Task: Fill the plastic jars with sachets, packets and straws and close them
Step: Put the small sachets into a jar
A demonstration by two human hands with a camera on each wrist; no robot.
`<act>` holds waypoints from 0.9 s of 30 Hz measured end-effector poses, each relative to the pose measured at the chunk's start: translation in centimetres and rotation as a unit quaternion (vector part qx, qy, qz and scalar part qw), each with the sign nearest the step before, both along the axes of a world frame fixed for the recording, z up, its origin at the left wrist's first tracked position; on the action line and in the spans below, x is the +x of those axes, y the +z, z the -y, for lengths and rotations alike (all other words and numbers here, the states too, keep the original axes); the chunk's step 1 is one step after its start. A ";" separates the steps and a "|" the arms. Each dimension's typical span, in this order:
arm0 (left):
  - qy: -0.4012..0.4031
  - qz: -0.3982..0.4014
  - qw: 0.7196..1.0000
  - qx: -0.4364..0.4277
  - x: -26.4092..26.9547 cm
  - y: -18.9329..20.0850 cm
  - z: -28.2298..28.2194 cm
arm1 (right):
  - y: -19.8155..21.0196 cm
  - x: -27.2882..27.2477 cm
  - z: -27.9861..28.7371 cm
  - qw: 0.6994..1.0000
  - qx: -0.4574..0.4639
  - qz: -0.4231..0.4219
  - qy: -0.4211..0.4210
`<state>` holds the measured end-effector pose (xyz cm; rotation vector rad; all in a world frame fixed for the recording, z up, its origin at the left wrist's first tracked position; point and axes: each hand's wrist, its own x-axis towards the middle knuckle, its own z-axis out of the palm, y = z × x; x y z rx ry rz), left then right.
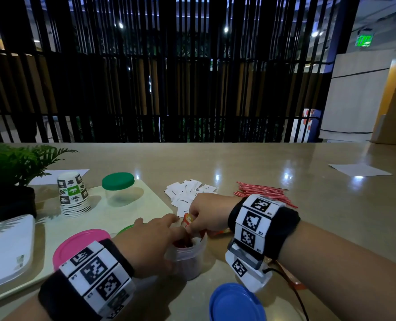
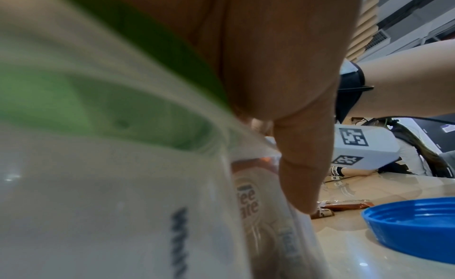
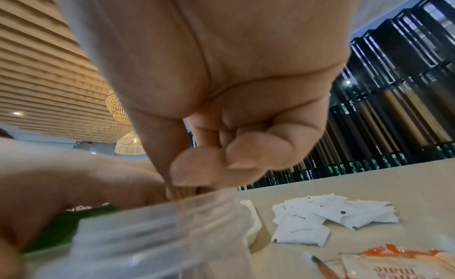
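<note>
While my right hand (image 1: pixel 207 214) pinches a light, floppy packet (image 1: pixel 188 220) by its top edge over the open jar (image 1: pixel 187 253), my left hand (image 1: pixel 150 239) holds the jar's slick rim near the table's front edge.

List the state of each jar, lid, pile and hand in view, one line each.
open jar: uncapped, upright, partly filled
green-lidded jar: capped, upright
blue lid: off, lying on the table
pink lid: off, lying flat
white sachets: loose pile
straws: loose pile
left hand: at jar mouth
right hand: pinching an orange packet
</note>
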<state>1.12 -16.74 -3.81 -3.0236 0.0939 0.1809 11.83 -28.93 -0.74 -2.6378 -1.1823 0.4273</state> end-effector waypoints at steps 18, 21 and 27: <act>0.017 0.008 0.999 -0.030 -1.0 1.2 0.9 | -0.5 -2.5 -0.7 0.980 -0.151 0.092 0.090; 0.016 0.007 0.999 -0.036 -0.9 1.1 0.6 | -0.4 -2.6 -1.1 0.970 -0.180 0.121 0.107; 0.022 0.024 0.998 -0.048 -0.6 0.8 0.1 | -1.1 -1.5 -1.3 0.990 -0.100 0.073 0.067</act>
